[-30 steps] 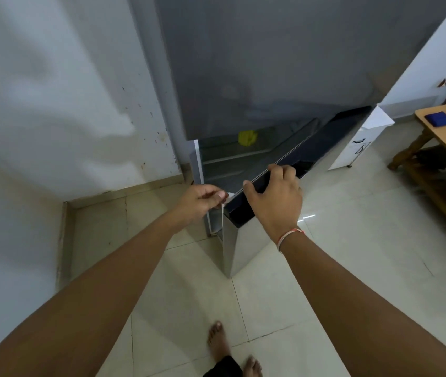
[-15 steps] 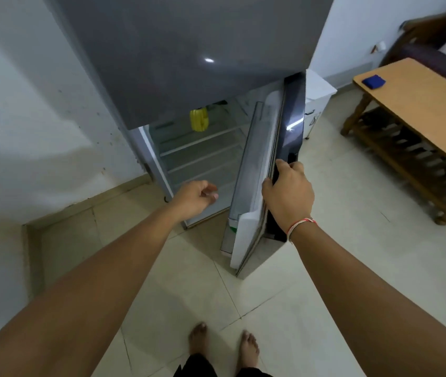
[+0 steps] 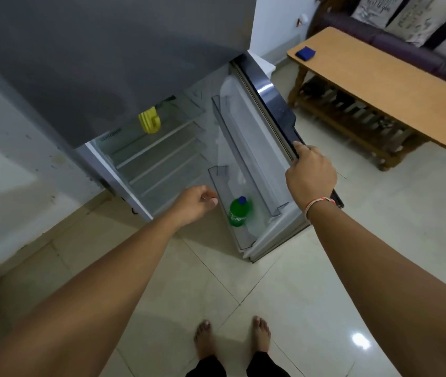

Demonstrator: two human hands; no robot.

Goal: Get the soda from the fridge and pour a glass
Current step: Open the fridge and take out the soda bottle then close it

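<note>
The grey fridge (image 3: 113, 63) stands ahead with its lower door (image 3: 273, 104) swung wide to the right. A green soda bottle (image 3: 237, 213) with a blue cap stands upright in the door's bottom shelf. My right hand (image 3: 310, 175) grips the door's outer edge. My left hand (image 3: 196, 201) hovers just left of the bottle with loosely curled fingers, holding nothing and not touching it. No glass is in view.
A yellow object (image 3: 149, 122) sits on an upper shelf inside the fridge. A wooden table (image 3: 385, 85) with a blue item (image 3: 305, 53) stands to the right, a dark sofa (image 3: 407, 42) behind it. White wall at left; my bare feet on tiled floor.
The fridge door has swung from slightly ajar to wide open, pulled by my right hand. The soda bottle in the door shelf has come into view. My left hand left the door edge.
</note>
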